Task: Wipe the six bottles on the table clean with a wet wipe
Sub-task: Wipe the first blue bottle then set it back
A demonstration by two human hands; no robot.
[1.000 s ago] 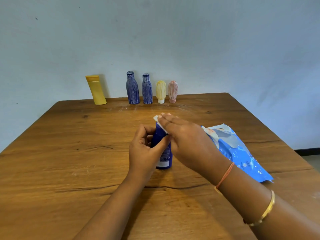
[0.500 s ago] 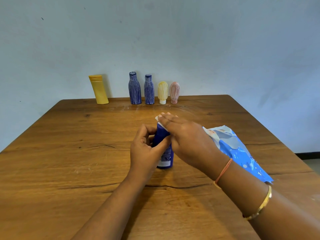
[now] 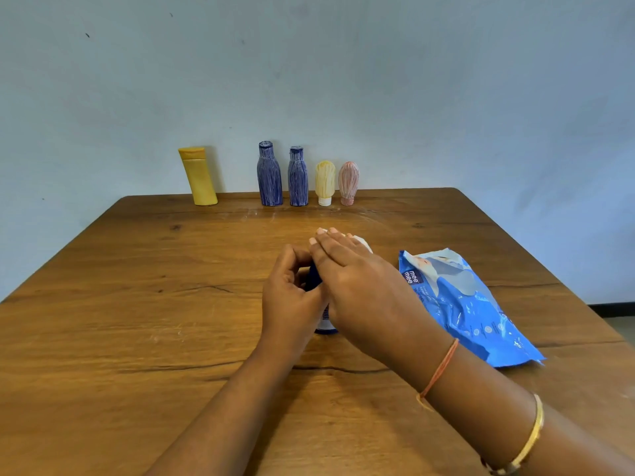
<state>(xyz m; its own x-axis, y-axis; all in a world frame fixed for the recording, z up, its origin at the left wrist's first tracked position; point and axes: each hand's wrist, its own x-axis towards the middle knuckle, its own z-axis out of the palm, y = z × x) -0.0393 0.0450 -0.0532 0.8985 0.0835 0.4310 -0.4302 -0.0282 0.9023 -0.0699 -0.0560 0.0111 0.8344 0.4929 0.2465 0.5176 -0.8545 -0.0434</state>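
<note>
Blue bottle [image 3: 314, 280]: upright mid-table, mostly hidden between both hands; base and a strip of label visible.
Left hand [image 3: 292, 300]: fingers curled closed around the bottle's left side.
Right hand [image 3: 357, 286]: laid flat over the bottle's top and right side, pressing a white wet wipe [image 3: 362, 240] against it; only the wipe's edge shows past the fingertips.
Wipe pack [image 3: 460, 304]: blue, lying flat just right of the hands.
Back row: yellow bottle [image 3: 198, 176], two dark blue bottles [image 3: 269, 174] [image 3: 297, 176], pale yellow bottle [image 3: 324, 182], pink bottle [image 3: 348, 183], all upright at far edge by the wall.
Table [image 3: 120, 321]: brown wood, cracked grain.
</note>
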